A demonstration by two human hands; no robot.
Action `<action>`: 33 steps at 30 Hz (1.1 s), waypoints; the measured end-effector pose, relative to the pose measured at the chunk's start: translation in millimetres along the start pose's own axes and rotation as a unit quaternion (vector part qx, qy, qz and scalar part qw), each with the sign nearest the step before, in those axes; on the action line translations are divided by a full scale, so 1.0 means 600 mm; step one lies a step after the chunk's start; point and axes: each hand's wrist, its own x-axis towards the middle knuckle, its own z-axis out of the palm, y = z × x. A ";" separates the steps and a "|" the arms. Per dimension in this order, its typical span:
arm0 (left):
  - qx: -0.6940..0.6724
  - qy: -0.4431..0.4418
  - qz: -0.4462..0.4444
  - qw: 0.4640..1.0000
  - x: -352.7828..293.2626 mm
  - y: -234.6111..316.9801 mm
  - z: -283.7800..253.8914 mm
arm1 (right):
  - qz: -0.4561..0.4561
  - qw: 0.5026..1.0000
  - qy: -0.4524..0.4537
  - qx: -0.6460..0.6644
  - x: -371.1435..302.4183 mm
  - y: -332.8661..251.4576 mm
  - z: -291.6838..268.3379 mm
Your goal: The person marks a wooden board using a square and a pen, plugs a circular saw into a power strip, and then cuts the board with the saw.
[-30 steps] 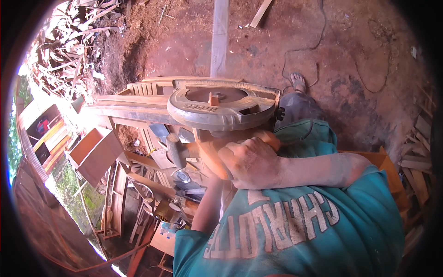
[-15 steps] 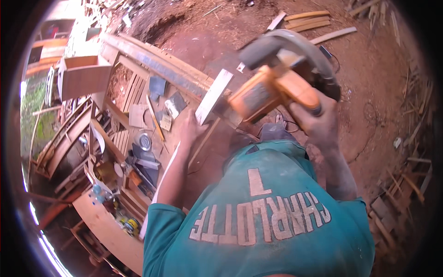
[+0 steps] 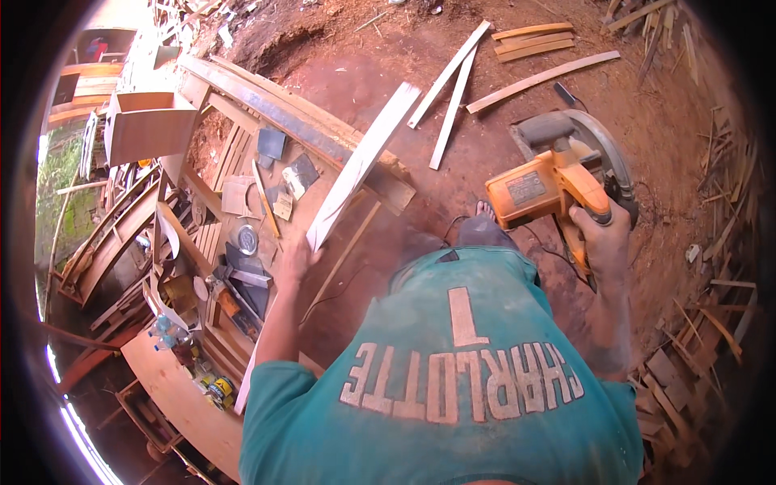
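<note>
My right hand (image 3: 605,238) is wrapped round the rear handle of an orange circular saw (image 3: 529,192), held out to the right over the dirt ground. The grey guard curves round the blade side, hiding most of the blade. On my left side, my left hand (image 3: 297,260) grips the near end of a pale wooden strip (image 3: 365,162). The strip slants away to the upper right, across a long beam (image 3: 283,109) on the bench. Its far end sticks out past the beam. My left fingertips are partly hidden by the strip.
Several wood strips (image 3: 533,42) lie on the red ground ahead. The bench holds a pencil-like stick (image 3: 265,200), a dark blue sheet (image 3: 272,144) and a round metal lid (image 3: 248,240). A wooden box (image 3: 150,133) stands at left; scrap wood (image 3: 675,388) piles up at right.
My right hand has swung the saw right, away from the beam. My left hand has drawn back with the strip, and more of the strip shows. Strips on the ground are uncovered.
</note>
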 end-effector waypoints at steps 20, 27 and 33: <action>-0.043 -0.017 -0.027 0.999 0.060 0.048 0.033 | -0.265 0.929 -0.247 -0.079 -0.046 -0.118 0.189; -0.105 0.052 0.000 0.993 0.032 0.065 0.008 | -0.170 0.942 -0.269 -0.105 -0.044 -0.104 0.231; -0.114 0.073 0.004 0.991 0.019 0.071 -0.010 | -0.174 0.946 -0.248 -0.113 -0.045 -0.089 0.242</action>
